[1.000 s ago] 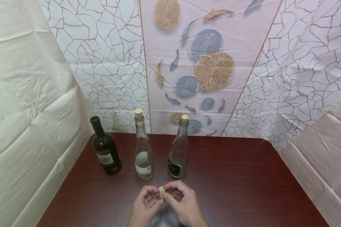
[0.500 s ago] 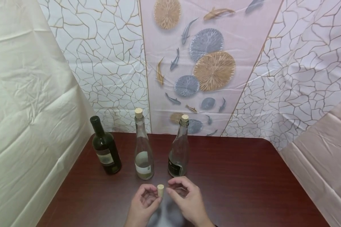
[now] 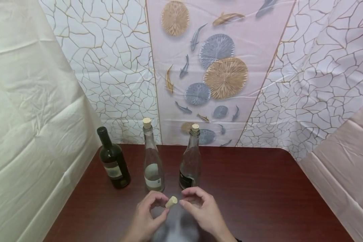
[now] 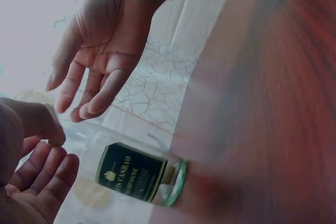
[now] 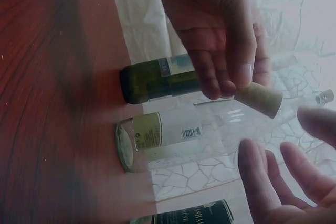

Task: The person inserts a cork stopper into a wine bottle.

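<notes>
Between thumb and fingers my left hand (image 3: 149,211) pinches a cork (image 3: 171,201), tilted with its top toward the right. In the right wrist view the cork (image 5: 260,99) sticks out past the left thumb tip. My right hand (image 3: 204,210) is just to the right of it, fingers loosely bent, thumb apart from the fingers, holding nothing. Behind the hands stand a dark green bottle (image 3: 114,164) at the left, a clear bottle with a pale label (image 3: 152,168) in the middle and a clear bottle with a black label (image 3: 190,164) at the right.
Corks sit in the necks of both clear bottles: one cork (image 3: 147,123) in the middle, another cork (image 3: 195,127) at the right. The dark red table (image 3: 245,188) ends at a patterned cloth backdrop (image 3: 127,77). Cream cloth (image 3: 42,134) hangs along the left side.
My right hand has let go of the cork and drawn away to the right. The left hand keeps the cork and has tipped its top rightward. The head view has shifted slightly.
</notes>
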